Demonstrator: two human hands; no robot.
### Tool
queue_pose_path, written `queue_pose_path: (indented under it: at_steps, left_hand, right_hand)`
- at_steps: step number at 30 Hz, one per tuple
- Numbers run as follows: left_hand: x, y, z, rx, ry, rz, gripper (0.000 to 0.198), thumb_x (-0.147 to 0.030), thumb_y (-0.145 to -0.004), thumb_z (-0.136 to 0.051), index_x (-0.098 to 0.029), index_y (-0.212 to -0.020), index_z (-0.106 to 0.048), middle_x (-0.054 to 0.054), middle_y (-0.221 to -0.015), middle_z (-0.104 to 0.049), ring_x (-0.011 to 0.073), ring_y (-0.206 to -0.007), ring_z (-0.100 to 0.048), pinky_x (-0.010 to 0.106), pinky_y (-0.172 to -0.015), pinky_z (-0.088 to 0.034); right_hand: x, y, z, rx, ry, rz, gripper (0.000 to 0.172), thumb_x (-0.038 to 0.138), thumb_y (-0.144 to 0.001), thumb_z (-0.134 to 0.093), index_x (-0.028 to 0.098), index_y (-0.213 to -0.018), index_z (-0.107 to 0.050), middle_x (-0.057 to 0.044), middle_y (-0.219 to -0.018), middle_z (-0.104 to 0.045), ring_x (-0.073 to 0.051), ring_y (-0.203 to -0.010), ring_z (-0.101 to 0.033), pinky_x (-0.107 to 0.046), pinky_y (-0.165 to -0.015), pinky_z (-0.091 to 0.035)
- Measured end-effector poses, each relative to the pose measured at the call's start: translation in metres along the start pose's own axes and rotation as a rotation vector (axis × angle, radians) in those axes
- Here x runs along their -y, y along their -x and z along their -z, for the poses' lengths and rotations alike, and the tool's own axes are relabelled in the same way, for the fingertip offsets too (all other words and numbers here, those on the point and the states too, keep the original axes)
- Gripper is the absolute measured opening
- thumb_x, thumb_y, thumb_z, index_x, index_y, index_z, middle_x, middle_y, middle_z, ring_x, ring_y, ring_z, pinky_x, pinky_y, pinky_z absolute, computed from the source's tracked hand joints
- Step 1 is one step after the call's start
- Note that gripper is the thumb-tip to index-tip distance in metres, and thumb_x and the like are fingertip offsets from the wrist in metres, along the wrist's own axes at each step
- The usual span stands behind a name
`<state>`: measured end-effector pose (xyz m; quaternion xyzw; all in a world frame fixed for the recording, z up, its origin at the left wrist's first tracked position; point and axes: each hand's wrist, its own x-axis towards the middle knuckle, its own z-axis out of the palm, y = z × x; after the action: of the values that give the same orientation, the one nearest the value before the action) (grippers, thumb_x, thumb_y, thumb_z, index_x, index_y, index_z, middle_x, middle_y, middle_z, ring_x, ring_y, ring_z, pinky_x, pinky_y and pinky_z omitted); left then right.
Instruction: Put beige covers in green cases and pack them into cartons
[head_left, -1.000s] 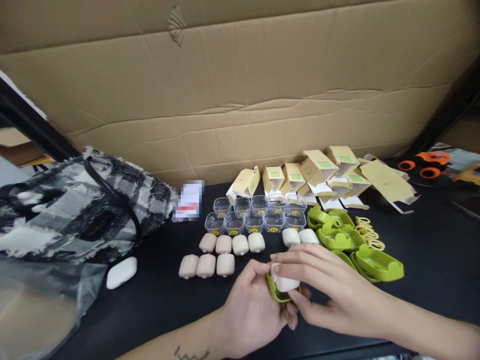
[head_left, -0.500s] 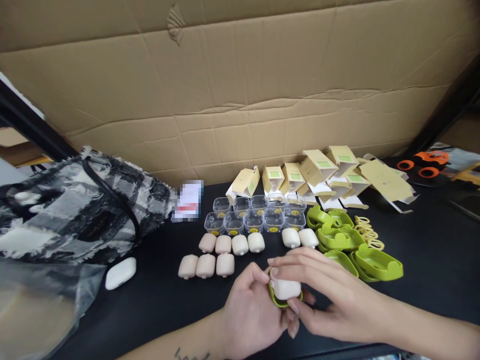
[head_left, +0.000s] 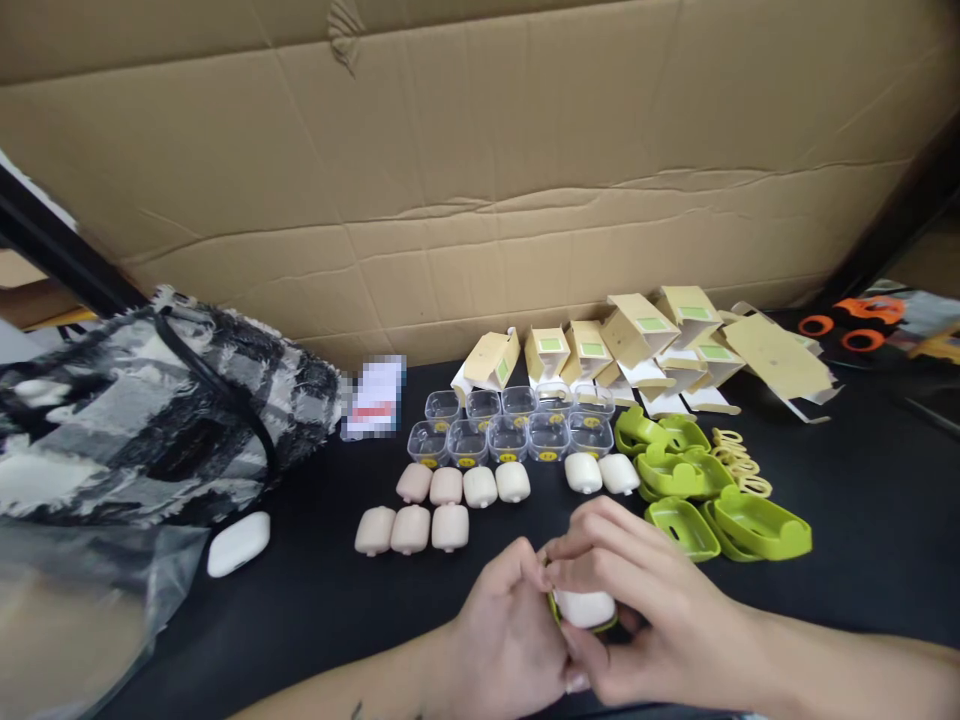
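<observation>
Low in front of me, a small white rounded case (head_left: 585, 608) sits in a green plastic shell (head_left: 606, 628). My left hand (head_left: 510, 635) closes round the shell from the left, its thumb at the upper edge. From the right, my right hand (head_left: 656, 610) grips the white case with fingers over its top and the thumb at its lower side. Fingers hide much of both parts. Beyond them lie similar pale pink rounded cases (head_left: 412, 529) and white ones (head_left: 583, 473), with several green plastic shells (head_left: 761, 523) to the right.
Two rows of clear plastic cups (head_left: 508, 440) stand behind the cases. Opened cream boxes (head_left: 637, 335) line the cardboard wall (head_left: 465, 150). Yellow rings (head_left: 754, 486) lie by the shells. A checked bag (head_left: 225, 420), a white oval object (head_left: 239, 545) and a plastic bag (head_left: 82, 620) are left.
The white case has tilted and sits lower in the green shell. Both hands have drawn closer round it, with the right fingers now covering more of it.
</observation>
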<state>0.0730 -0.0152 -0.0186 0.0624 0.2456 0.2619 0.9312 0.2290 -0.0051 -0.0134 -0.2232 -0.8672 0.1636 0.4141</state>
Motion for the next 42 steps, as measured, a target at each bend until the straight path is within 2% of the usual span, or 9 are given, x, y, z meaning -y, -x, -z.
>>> queue_pose_path:
  at_steps: [5,9,14,21,24,30,37,42]
  left_hand:
    - [0.004,-0.001,0.002,-0.046,0.024,-0.002,0.004,-0.02,-0.059,-0.051,-0.016,-0.059,-0.051,-0.001,-0.057,-0.05,0.0123,-0.054,-0.044,0.024,-0.053,-0.024]
    - [0.006,-0.004,0.006,-0.077,0.018,-0.012,0.005,-0.021,-0.06,-0.053,-0.017,-0.058,-0.05,-0.002,-0.054,-0.046,0.0115,-0.051,-0.04,0.024,-0.052,-0.023]
    - [0.005,-0.005,0.008,-0.094,-0.003,0.005,0.006,-0.022,-0.059,-0.055,-0.017,-0.06,-0.053,-0.002,-0.054,-0.049,0.0119,-0.051,-0.041,0.025,-0.053,-0.025]
    - [0.006,-0.004,0.008,-0.096,-0.031,0.0,0.008,-0.023,-0.058,-0.057,-0.017,-0.063,-0.054,-0.003,-0.053,-0.051,0.0115,-0.049,-0.041,0.025,-0.052,-0.024]
    - [0.006,-0.004,0.009,-0.085,-0.031,-0.008,0.007,-0.022,-0.06,-0.055,-0.017,-0.065,-0.055,-0.002,-0.054,-0.052,0.0116,-0.049,-0.042,0.025,-0.052,-0.023]
    - [0.004,-0.004,0.01,-0.034,-0.02,-0.016,0.004,-0.02,-0.06,-0.052,-0.017,-0.06,-0.05,-0.002,-0.056,-0.052,0.0125,-0.057,-0.047,0.026,-0.053,-0.023]
    - [0.003,-0.001,0.003,0.017,-0.041,-0.01,0.007,-0.022,-0.059,-0.052,-0.018,-0.06,-0.046,-0.003,-0.059,-0.05,0.0118,-0.054,-0.042,0.026,-0.053,-0.018]
    - [0.0,0.0,0.0,0.04,-0.059,-0.015,0.009,-0.023,-0.06,-0.052,-0.018,-0.061,-0.045,-0.003,-0.061,-0.049,0.0108,-0.053,-0.04,0.026,-0.052,-0.019]
  right_hand:
    - [0.002,-0.001,-0.005,0.051,0.018,-0.003,0.042,0.004,-0.056,-0.053,0.019,-0.095,-0.054,-0.003,-0.08,-0.063,-0.017,-0.068,-0.045,-0.029,-0.058,-0.042]
    - [0.003,-0.002,-0.005,0.059,0.057,-0.045,0.035,0.006,-0.051,-0.051,0.019,-0.084,-0.054,-0.002,-0.074,-0.061,-0.016,-0.065,-0.043,-0.026,-0.052,-0.035]
    - [0.005,-0.001,-0.003,0.094,0.163,-0.085,0.026,0.01,-0.05,-0.05,0.021,-0.074,-0.051,0.0,-0.067,-0.056,-0.016,-0.064,-0.041,-0.025,-0.046,-0.025]
    - [0.006,0.002,-0.005,0.14,0.232,-0.105,0.022,0.011,-0.052,-0.05,0.02,-0.071,-0.052,-0.002,-0.072,-0.056,-0.017,-0.067,-0.045,-0.026,-0.045,-0.019]
    - [0.006,0.002,-0.005,0.14,0.226,-0.123,0.023,0.011,-0.054,-0.051,0.02,-0.075,-0.055,-0.003,-0.075,-0.056,-0.017,-0.067,-0.046,-0.026,-0.045,-0.021]
    - [0.005,0.0,-0.004,0.074,0.083,-0.11,0.026,0.006,-0.054,-0.054,0.019,-0.077,-0.058,-0.001,-0.072,-0.06,-0.016,-0.067,-0.046,-0.025,-0.05,-0.032]
    - [0.004,-0.003,-0.002,0.014,0.052,-0.034,0.031,0.002,-0.06,-0.055,0.018,-0.086,-0.061,-0.002,-0.075,-0.066,-0.015,-0.065,-0.048,-0.025,-0.05,-0.038]
    - [0.003,-0.001,-0.002,0.024,0.037,-0.063,0.031,0.003,-0.062,-0.057,0.02,-0.087,-0.059,-0.002,-0.077,-0.068,-0.017,-0.069,-0.052,-0.026,-0.053,-0.043]
